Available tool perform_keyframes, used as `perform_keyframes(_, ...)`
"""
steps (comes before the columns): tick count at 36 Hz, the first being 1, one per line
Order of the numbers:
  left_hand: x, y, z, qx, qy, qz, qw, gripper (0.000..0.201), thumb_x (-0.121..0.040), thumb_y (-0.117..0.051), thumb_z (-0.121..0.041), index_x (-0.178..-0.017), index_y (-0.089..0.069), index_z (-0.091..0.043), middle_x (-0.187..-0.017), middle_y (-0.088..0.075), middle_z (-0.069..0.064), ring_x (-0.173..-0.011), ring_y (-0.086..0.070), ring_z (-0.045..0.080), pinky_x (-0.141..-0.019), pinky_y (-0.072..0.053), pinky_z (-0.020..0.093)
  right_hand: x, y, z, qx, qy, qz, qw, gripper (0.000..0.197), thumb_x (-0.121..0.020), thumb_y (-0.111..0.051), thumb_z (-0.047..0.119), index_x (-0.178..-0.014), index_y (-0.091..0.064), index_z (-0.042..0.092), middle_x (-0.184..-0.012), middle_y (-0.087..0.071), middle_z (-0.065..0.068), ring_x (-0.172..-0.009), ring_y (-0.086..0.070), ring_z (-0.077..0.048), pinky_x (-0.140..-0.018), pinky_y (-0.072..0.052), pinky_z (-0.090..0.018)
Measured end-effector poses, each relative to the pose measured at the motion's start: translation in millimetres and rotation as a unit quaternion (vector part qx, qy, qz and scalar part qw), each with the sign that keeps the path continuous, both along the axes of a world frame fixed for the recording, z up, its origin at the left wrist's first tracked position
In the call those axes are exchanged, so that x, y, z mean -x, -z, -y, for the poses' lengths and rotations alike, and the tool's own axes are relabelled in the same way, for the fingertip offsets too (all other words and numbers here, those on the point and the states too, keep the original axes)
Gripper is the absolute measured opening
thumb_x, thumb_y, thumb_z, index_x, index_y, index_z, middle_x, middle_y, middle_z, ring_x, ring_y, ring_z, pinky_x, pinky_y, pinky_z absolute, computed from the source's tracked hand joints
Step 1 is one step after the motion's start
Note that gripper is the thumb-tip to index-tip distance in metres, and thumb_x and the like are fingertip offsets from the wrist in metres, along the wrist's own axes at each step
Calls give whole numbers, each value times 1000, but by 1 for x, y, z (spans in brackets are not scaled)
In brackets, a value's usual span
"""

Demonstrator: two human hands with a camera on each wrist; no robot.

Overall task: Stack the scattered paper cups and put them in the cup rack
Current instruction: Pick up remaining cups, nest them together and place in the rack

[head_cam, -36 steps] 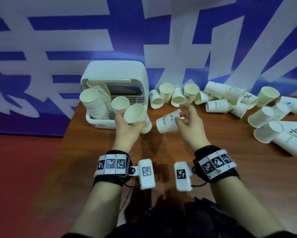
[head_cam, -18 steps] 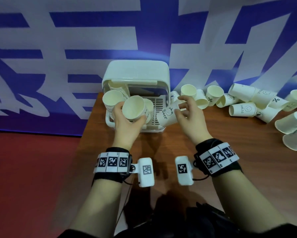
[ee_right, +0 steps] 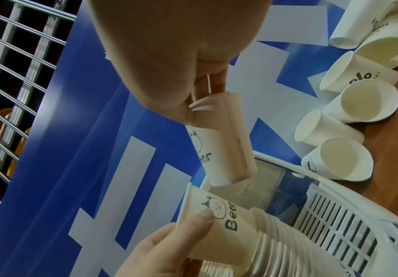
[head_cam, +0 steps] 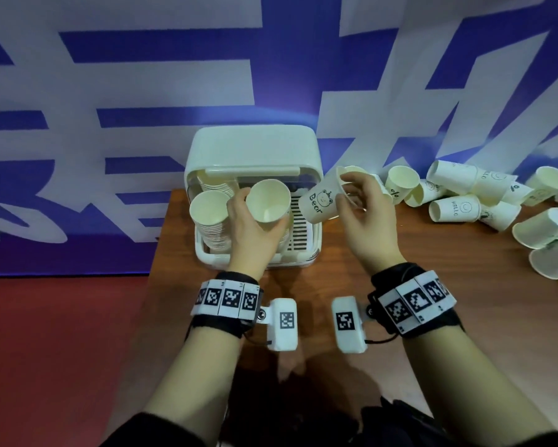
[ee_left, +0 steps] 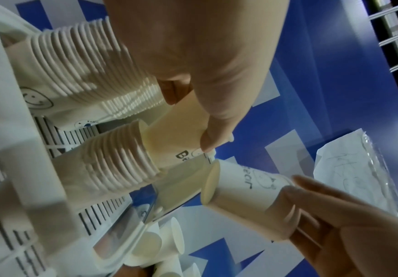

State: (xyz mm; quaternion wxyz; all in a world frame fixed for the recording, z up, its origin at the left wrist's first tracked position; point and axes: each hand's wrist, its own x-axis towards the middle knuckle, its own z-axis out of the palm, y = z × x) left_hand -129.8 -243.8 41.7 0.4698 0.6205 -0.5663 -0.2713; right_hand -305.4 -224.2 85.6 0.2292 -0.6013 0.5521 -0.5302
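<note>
A white cup rack stands at the table's back left with tall cup stacks inside. My left hand grips a white "Bear" cup, its mouth towards me, seated on the top of a stack in the rack. My right hand pinches the rim of a second "Bear" cup, held tilted in the air just right of the first, bottom pointing at it. Many loose cups lie on the table to the right.
The wooden table has its left edge just beside the rack, with red floor below. A blue and white banner stands right behind rack and cups. More loose cups crowd the right edge.
Both hands moved up and back over the rack. The left hand's cup now sits on a stack in the rack; the right hand's cup has risen beside it.
</note>
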Motion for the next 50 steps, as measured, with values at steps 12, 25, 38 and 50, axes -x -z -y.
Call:
perform_keyframes(12,1,22,9,-41,25,42,998,77,-74,-80,-25,-136,-38,-9,-134,-36,11,-125,-40,24,-106,-34,35,-10,1,6,58,1,-6,998,21,-90,-57,3,-111,-57,7,-103,-57,16,-99,-60,-7,-86,-48,-20)
perform_keyframes(25,-4,37,13,-123,44,12,991,87,-73,-81,-30,-143,-32,-16,-143,-26,9,-135,-30,25,-111,-29,37,-32,12,19,45,-120,-90,988,16,-89,-61,6,-103,-68,2,-99,-70,-5,-93,-61,-8,-81,-45,-11)
perform_keyframes(38,-14,36,4,-185,79,-23,979,86,-81,-61,2,-151,-18,-24,-153,-18,5,-143,-20,20,-118,-21,39,-38,35,30,26,-205,-192,959,14,-92,-56,9,-94,-69,3,-86,-69,-10,-86,-60,-28,-83,-46,-40)
perform_keyframes(50,-18,29,9,-96,36,-122,987,35,-103,-37,-19,-137,-44,-14,-131,-48,-4,-126,-41,8,-106,-28,21,-43,54,36,13,-218,-300,929,15,-88,-58,8,-94,-71,3,-119,-63,-20,-118,-53,-39,-102,-41,-49)
